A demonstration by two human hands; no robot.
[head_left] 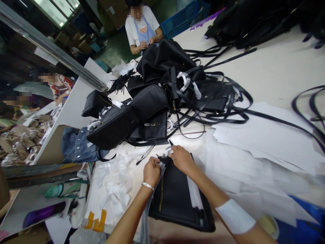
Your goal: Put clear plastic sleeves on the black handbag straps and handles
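A black bag [175,198] lies on the table in front of me, with a gold zipper on its face and a white wrapped strip along its right part. My left hand [152,172] is closed in a pinch on the bag's upper left edge, where clear plastic shows. At the top, my right hand [181,158] is closed around the white-wrapped bag handle [166,152]. A dark pointed tip sticks out above the right fingers; what it belongs to is hidden. The two hands are close together but apart.
Black bags [114,125] with straps are heaped beyond my hands. White sheets [264,135] spread to the right, crumpled white wrapping strips [114,179] to the left. A co-worker [142,28] sits across the table. A purple bottle [44,214] lies on a lower shelf.
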